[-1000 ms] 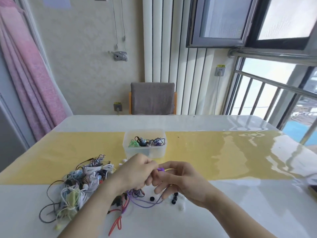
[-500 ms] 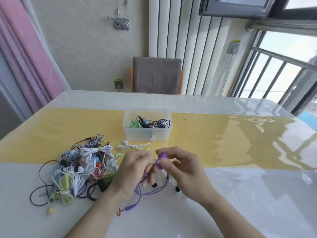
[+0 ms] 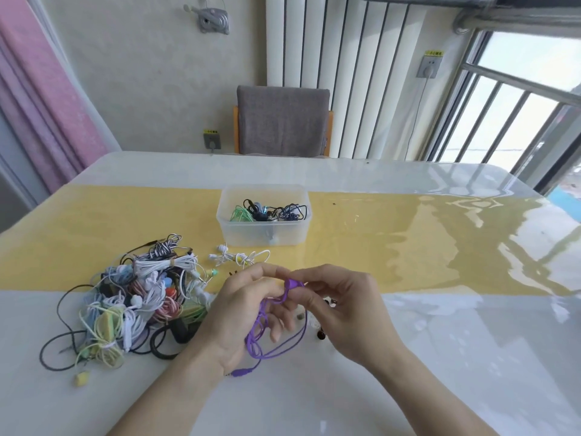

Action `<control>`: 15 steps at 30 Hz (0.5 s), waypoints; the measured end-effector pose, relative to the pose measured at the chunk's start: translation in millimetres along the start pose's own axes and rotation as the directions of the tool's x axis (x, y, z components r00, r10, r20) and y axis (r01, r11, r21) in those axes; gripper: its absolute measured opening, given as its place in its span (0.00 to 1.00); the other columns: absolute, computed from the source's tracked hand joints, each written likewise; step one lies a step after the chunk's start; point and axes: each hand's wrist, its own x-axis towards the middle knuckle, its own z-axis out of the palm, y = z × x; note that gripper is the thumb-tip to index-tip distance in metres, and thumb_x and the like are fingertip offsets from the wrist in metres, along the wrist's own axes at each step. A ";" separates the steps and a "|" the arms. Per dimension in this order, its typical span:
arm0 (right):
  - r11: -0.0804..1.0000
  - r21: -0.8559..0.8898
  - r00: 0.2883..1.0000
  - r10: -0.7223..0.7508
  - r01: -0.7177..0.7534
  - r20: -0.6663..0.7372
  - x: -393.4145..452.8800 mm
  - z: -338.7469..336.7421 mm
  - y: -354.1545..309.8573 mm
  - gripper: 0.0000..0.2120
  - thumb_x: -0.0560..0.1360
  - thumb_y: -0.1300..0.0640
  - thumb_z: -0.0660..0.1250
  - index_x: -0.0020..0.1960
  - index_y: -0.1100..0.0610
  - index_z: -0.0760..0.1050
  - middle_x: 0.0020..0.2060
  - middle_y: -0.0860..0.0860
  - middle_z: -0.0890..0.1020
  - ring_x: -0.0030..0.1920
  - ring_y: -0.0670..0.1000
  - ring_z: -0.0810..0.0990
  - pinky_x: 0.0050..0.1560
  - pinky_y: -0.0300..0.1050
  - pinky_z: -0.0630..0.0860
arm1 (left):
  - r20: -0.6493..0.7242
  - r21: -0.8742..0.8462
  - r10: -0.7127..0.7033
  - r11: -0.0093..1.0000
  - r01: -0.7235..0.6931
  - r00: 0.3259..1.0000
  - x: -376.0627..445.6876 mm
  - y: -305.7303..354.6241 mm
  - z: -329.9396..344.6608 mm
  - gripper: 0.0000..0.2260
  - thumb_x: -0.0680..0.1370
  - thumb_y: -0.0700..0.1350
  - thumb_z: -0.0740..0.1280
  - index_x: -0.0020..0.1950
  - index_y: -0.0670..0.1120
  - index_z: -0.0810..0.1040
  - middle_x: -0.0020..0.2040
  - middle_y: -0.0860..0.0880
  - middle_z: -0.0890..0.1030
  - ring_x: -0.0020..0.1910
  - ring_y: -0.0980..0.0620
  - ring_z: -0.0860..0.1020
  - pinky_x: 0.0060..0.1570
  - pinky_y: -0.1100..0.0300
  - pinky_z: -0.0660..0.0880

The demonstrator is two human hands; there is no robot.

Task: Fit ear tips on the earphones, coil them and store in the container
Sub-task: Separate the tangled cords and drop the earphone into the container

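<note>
Both grips pinching purple wired earphones (image 3: 276, 316) above bench (image 3: 408, 388): left hand (image 3: 242, 313) and right hand (image 3: 339, 306) fingertips meeting on purple earbud (image 3: 293, 284), cable loops dangling between. Clear plastic container (image 3: 263, 215) beyond, coiled sets inside. Tangled heap of mixed-colour earphones (image 3: 132, 297) left; small black ear tips (image 3: 321, 335) under right hand.

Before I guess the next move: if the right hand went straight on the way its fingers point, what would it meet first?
The right hand points leftward, so it would likely first meet the left hand, which shares its grip on the purple wired earphones; depth is unclear.
</note>
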 end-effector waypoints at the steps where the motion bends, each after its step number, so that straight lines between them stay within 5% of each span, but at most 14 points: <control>1: 1.000 -0.021 1.000 -0.002 0.001 -0.019 0.5 -2.7 0.3 0.07 0.76 0.59 0.74 0.48 0.46 0.85 0.36 0.43 0.85 0.37 0.47 0.83 0.37 0.37 0.74 | 0.017 0.014 0.024 1.000 -0.024 1.000 -0.8 -0.1 0.3 0.09 0.75 0.36 0.68 0.54 0.38 0.79 0.36 0.38 0.79 0.28 0.42 0.76 0.21 0.60 0.68; 4: 0.993 -0.100 0.991 -0.075 0.064 -0.111 3.8 -10.2 1.9 0.07 0.75 0.60 0.75 0.49 0.50 0.86 0.40 0.44 0.85 0.40 0.48 0.85 0.41 0.40 0.79 | 0.078 0.122 0.094 0.987 -0.103 0.993 -2.5 -4.0 1.1 0.11 0.77 0.45 0.68 0.57 0.46 0.83 0.45 0.39 0.84 0.33 0.45 0.77 0.30 0.60 0.72; 9: 0.981 -0.147 0.992 -0.124 0.127 0.029 3.9 -16.8 2.8 0.09 0.76 0.62 0.73 0.52 0.51 0.85 0.44 0.45 0.84 0.43 0.49 0.84 0.45 0.42 0.80 | -0.034 0.237 0.228 0.948 -0.213 0.973 -3.9 -9.2 4.7 0.08 0.73 0.48 0.71 0.51 0.54 0.86 0.35 0.42 0.84 0.26 0.50 0.70 0.32 0.60 0.72; 12: 0.998 -0.038 0.999 -0.044 0.044 -0.016 3.2 -17.4 0.0 0.10 0.74 0.61 0.76 0.53 0.50 0.84 0.43 0.45 0.86 0.43 0.49 0.85 0.48 0.49 0.82 | -0.097 0.266 0.310 0.924 -0.275 0.946 -3.8 -10.7 5.9 0.06 0.74 0.47 0.70 0.47 0.54 0.86 0.34 0.43 0.84 0.26 0.46 0.71 0.30 0.60 0.72; 15: 0.993 0.102 0.997 0.059 -0.055 -0.042 3.4 -18.6 -2.4 0.08 0.71 0.61 0.78 0.49 0.54 0.82 0.38 0.48 0.87 0.40 0.49 0.86 0.47 0.47 0.82 | -0.126 0.156 0.300 0.947 -0.280 0.945 -3.7 -8.1 8.4 0.07 0.73 0.45 0.69 0.48 0.46 0.84 0.37 0.42 0.84 0.27 0.42 0.75 0.26 0.61 0.71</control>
